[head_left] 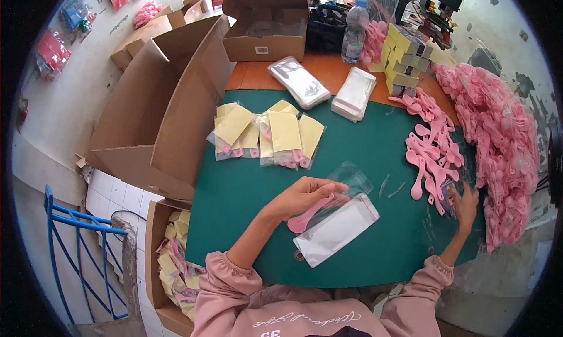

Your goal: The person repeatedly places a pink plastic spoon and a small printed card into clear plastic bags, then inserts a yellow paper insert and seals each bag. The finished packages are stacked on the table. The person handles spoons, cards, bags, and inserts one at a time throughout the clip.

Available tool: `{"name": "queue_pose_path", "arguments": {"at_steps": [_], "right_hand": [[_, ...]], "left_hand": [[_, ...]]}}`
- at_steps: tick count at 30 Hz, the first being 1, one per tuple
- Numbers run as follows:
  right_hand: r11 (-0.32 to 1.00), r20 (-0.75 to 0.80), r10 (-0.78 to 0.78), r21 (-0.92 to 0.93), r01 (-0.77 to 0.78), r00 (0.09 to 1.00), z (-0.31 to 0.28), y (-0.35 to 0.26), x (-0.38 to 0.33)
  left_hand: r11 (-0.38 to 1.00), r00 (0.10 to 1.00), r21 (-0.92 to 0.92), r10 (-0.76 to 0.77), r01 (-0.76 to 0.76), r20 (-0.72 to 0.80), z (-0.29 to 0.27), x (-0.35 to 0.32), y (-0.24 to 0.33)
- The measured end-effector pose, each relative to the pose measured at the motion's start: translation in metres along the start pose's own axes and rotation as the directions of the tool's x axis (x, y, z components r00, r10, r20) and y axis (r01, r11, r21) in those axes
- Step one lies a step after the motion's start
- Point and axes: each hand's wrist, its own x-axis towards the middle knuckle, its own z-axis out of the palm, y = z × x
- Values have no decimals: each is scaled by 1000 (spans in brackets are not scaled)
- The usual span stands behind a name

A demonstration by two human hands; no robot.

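Observation:
My left hand [314, 195] is closed on a clear plastic bag [350, 177], over the middle front of the green tabletop. A pink spoon [301, 222] slants down from under that hand; whether it lies inside the bag is hard to tell. Just below sits a stack of clear-and-white plastic bags [337, 231]. Farther right, my right hand [465, 207] reaches down with fingers apart, at a small dark printed card or packet [448, 197], partly covered by the fingers. Loose pink spoons [431, 149] are heaped just beyond it.
Yellow-carded spoon packets [285, 131] lie at the back left. Two bag bundles [353, 95], a water bottle [354, 32] and stacked card bundles [404, 58] stand behind. A large pink spoon pile [498, 149] lines the right. Cardboard boxes [170, 102] flank the left; one below holds finished-looking packets [176, 266].

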Motion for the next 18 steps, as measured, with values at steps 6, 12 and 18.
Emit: {"name": "queue_pose_path", "arguments": {"at_steps": [6,12,18], "right_hand": [[889,300,48,423,-178,953,38,42,4],[967,-155,6,254,34,988,63,57,6],[895,19,102,435,-100,995,61,63,12]], "left_hand": [[990,996,-105,-93,94,13,2,-2,3],[993,989,-34,-111,115,98,2,2,9],[995,994,65,-82,78,67,4,5,5]]}}
